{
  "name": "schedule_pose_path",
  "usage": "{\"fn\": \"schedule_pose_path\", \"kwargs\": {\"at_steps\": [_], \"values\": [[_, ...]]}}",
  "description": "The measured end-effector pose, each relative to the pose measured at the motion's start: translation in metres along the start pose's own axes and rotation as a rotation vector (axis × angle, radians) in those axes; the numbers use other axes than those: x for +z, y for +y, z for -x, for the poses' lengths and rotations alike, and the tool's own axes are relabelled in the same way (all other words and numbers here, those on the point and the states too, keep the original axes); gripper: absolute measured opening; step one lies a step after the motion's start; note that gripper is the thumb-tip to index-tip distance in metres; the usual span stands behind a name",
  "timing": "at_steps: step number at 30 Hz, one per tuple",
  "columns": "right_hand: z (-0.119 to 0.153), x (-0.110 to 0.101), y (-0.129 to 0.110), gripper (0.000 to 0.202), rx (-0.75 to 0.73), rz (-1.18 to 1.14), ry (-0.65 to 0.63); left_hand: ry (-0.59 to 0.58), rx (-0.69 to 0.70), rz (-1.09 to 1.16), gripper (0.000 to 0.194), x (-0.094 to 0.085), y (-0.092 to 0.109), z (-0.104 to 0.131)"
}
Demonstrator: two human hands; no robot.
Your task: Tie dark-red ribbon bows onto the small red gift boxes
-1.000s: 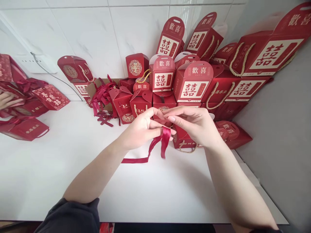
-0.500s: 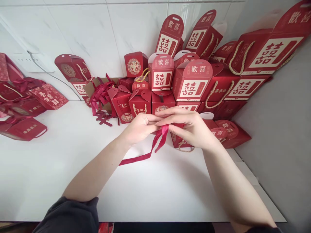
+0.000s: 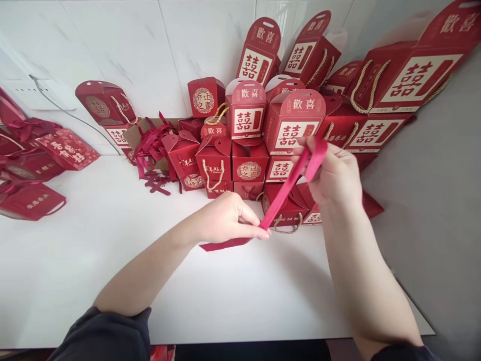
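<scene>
A red ribbon [image 3: 283,195] runs slantwise between my two hands above the white table. My left hand [image 3: 233,219] pinches it between thumb and fingers at the lower part, and a loose tail hangs off to the left below that hand. Higher up and to the right, my right hand [image 3: 334,175] is closed on the other part of the ribbon, where it folds over in a loop. Behind my hands stand stacked red gift boxes, among them a box with a large white label [image 3: 296,123] and a low box with a rope handle [image 3: 283,208].
An open cardboard box [image 3: 131,133] full of red ribbons stands at the back, with more ribbon pieces [image 3: 156,183] in front of it. Several red boxes [image 3: 35,200] lie at the left. A cable [image 3: 82,120] runs down the tiled wall. The white table [image 3: 225,301] ends near my body.
My hands were together at the ribbon and are now apart. The right hand has risen to the right, the left has dropped slightly, and the ribbon is stretched between them.
</scene>
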State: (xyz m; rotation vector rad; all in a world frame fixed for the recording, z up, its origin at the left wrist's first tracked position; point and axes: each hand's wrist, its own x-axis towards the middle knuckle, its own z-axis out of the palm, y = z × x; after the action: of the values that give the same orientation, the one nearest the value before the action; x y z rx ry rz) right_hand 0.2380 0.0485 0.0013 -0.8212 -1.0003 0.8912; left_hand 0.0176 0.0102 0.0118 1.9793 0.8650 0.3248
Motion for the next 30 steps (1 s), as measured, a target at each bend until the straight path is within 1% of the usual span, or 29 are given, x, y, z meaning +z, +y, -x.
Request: {"fn": "schedule_pose_path", "kwargs": {"at_steps": [2, 3, 5, 7, 8, 10, 11, 12, 13, 14, 15, 17, 18, 19, 21, 22, 24, 26, 28, 30], "values": [[-0.008, -0.012, -0.003, 0.017, -0.067, 0.005, 0.061, -0.070, 0.046, -0.055, 0.030, 0.003, 0.003, 0.003], [-0.012, -0.019, -0.005, 0.016, -0.104, 0.023, 0.077, -0.089, 0.105, -0.092, 0.028, 0.006, 0.005, 0.005], [-0.018, -0.034, -0.012, 0.016, -0.179, 0.074, 0.098, -0.123, 0.266, -0.181, 0.024, 0.013, 0.009, 0.010], [-0.021, -0.047, -0.024, 0.021, -0.205, 0.127, 0.096, -0.203, 0.398, -0.249, 0.022, 0.023, 0.012, 0.015], [-0.020, -0.051, -0.032, 0.024, -0.186, 0.151, 0.070, -0.279, 0.437, -0.253, 0.020, 0.028, 0.012, 0.015], [-0.014, -0.056, -0.051, 0.023, -0.083, 0.138, 0.017, -0.441, 0.482, -0.205, 0.009, 0.035, 0.010, 0.012], [-0.008, -0.057, -0.060, 0.022, -0.041, 0.113, 0.001, -0.485, 0.487, -0.174, 0.009, 0.037, 0.007, 0.007], [-0.002, -0.056, -0.068, 0.019, -0.014, 0.118, -0.045, -0.479, 0.482, -0.157, 0.014, 0.038, 0.003, 0.000], [0.004, -0.054, -0.075, 0.016, -0.007, 0.126, -0.075, -0.416, 0.466, -0.164, 0.019, 0.038, -0.003, -0.010], [0.010, -0.052, -0.080, 0.014, 0.001, 0.129, -0.093, -0.300, 0.443, -0.199, 0.022, 0.037, -0.009, -0.021], [0.016, -0.049, -0.082, 0.013, 0.019, 0.139, -0.119, -0.155, 0.421, -0.252, 0.025, 0.035, -0.015, -0.033], [0.023, -0.045, -0.082, 0.018, 0.026, 0.150, -0.181, 0.108, 0.399, -0.350, 0.038, 0.033, -0.028, -0.059], [0.025, -0.044, -0.080, 0.022, 0.032, 0.154, -0.231, 0.185, 0.393, -0.393, 0.046, 0.032, -0.034, -0.071], [0.025, -0.043, -0.078, 0.025, 0.040, 0.157, -0.282, 0.220, 0.390, -0.438, 0.054, 0.032, -0.039, -0.082], [0.022, -0.042, -0.073, 0.026, 0.075, 0.153, -0.377, 0.218, 0.355, -0.512, 0.065, 0.032, -0.047, -0.097], [0.021, -0.041, -0.071, 0.022, 0.099, 0.141, -0.412, 0.200, 0.324, -0.536, 0.067, 0.032, -0.050, -0.101], [0.018, -0.041, -0.068, 0.011, 0.137, 0.101, -0.453, 0.168, 0.240, -0.548, 0.070, 0.031, -0.053, -0.101], [0.016, -0.040, -0.066, 0.007, 0.161, 0.083, -0.472, 0.149, 0.172, -0.529, 0.071, 0.025, -0.052, -0.093], [0.016, -0.039, -0.066, 0.016, 0.168, 0.141, -0.489, 0.122, 0.136, -0.491, 0.072, 0.015, -0.049, -0.076], [0.016, -0.036, -0.065, 0.028, 0.170, 0.262, -0.543, 0.067, 0.104, -0.450, 0.073, 0.002, -0.045, -0.054]]}}
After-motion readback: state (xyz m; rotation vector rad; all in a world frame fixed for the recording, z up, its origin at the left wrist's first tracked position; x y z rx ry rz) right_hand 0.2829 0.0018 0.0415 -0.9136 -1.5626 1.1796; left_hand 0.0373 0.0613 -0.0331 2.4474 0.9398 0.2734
